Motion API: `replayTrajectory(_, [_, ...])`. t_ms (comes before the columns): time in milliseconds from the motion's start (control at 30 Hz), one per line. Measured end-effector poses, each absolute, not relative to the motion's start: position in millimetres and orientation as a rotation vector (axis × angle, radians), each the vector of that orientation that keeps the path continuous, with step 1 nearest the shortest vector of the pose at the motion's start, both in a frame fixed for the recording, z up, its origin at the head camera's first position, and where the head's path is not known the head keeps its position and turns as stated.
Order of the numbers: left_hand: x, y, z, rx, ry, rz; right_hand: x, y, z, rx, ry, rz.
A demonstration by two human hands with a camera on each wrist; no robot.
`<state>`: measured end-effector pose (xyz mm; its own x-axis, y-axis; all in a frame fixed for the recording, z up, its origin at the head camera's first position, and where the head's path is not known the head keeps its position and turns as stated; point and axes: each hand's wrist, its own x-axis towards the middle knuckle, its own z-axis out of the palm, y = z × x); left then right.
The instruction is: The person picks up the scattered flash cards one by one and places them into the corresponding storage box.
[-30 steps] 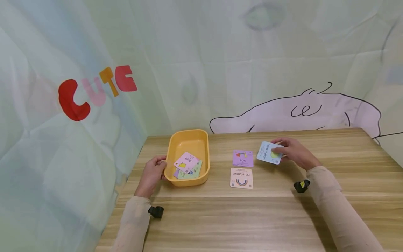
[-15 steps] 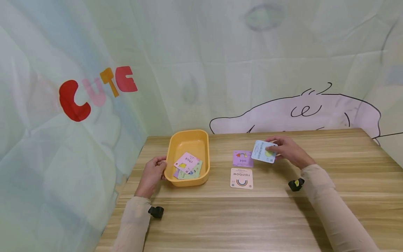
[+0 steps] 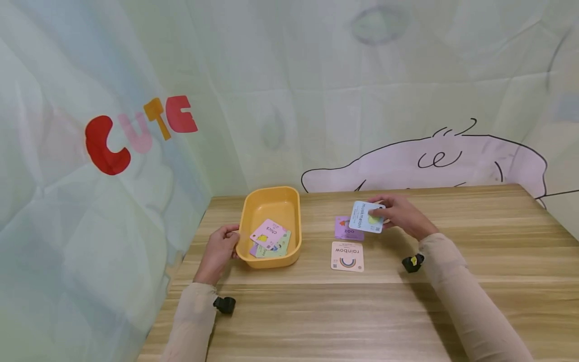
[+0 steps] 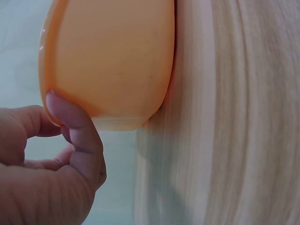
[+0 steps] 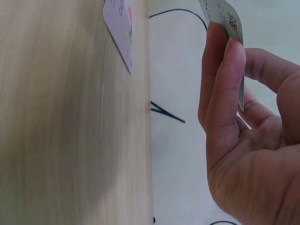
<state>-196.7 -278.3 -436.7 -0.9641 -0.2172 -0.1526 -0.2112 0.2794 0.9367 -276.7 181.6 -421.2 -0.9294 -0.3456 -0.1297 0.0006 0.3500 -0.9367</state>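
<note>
My left hand (image 3: 218, 254) pinches the near-left rim of a yellow plastic tub (image 3: 298, 216). The left wrist view shows the thumb over the rim of the tub (image 4: 117, 56) and fingers on its other side. A pink "chick" flash card (image 3: 276, 231) lies in the tub on top of other cards. My right hand (image 3: 404, 216) holds a light blue "muskmelon" flash card (image 3: 362, 223) between thumb and fingers. This card partly covers a purple "zoo" card (image 3: 342, 232) in the head view. Just nearer lies a peach "rainbow" card (image 3: 346, 250).
Everything is on a wood-grain table (image 3: 316, 317). A printed cloth backdrop (image 3: 253, 100) with "CUTE" lettering hangs at the table's far and left sides. Black wrist cameras sit at the left sleeve (image 3: 194, 306) and the right sleeve (image 3: 457, 281).
My right hand has moved left with the muskmelon card, which now overlaps the zoo card in the head view. The left hand and the tub have stayed in place.
</note>
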Motion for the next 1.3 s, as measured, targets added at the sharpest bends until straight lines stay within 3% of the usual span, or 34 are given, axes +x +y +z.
replayTrajectory(1300, [-196.0,-277.5,-435.9,0.431,-2.495,-1.845,-280.7,94.0,-414.3,-0.436,2.260,-1.647])
